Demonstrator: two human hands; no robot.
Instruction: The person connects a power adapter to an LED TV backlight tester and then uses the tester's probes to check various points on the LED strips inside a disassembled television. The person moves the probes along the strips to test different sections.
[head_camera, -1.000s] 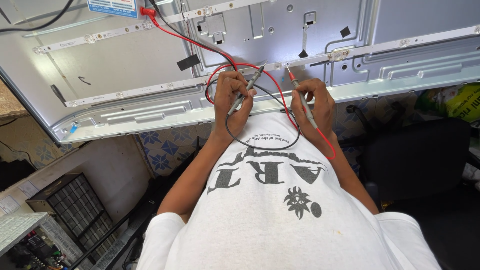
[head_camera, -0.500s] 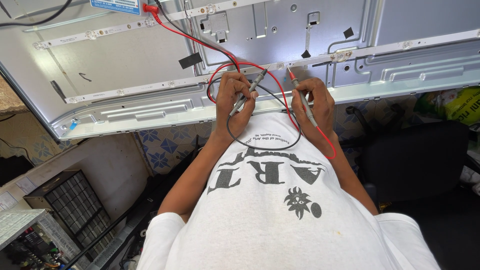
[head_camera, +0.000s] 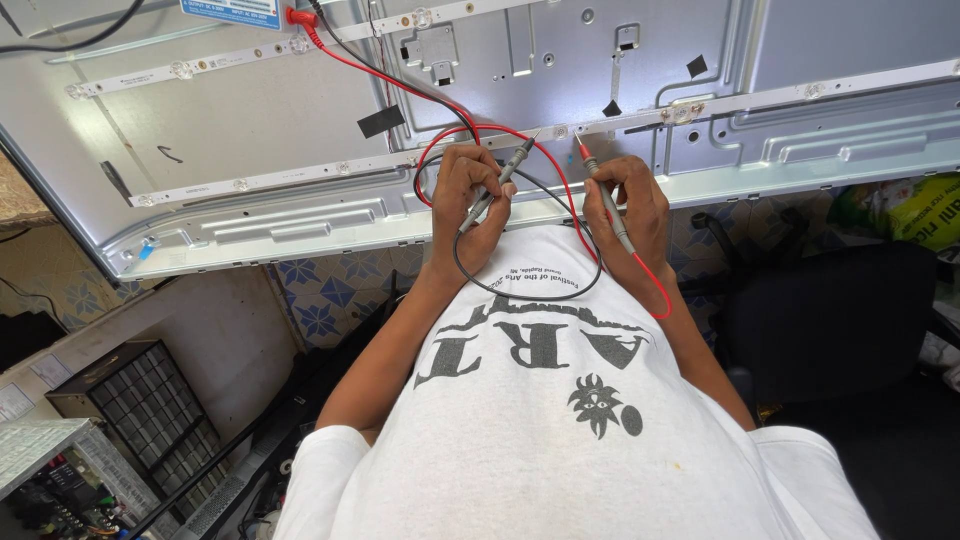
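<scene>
A large grey metal panel (head_camera: 250, 130) with thin light strips (head_camera: 760, 100) across it lies in front of me. My left hand (head_camera: 470, 195) grips a black test probe (head_camera: 505, 178), its tip touching the strip near the middle. My right hand (head_camera: 630, 205) grips a red test probe (head_camera: 598, 180), its tip on the same strip just to the right. A red lead (head_camera: 400, 85) and a black lead (head_camera: 520, 290) loop from the probes up across the panel and over my white shirt.
A black chair (head_camera: 830, 320) stands at the right. A dark grille-fronted box (head_camera: 140, 420) sits at the lower left, beside a tiled wall (head_camera: 340, 290). A green bag (head_camera: 910, 210) lies under the panel's right end. Black tape patches (head_camera: 380, 122) dot the panel.
Both hands have shifted slightly up toward the strip, and the probe tips now rest on it. The leads moved with them.
</scene>
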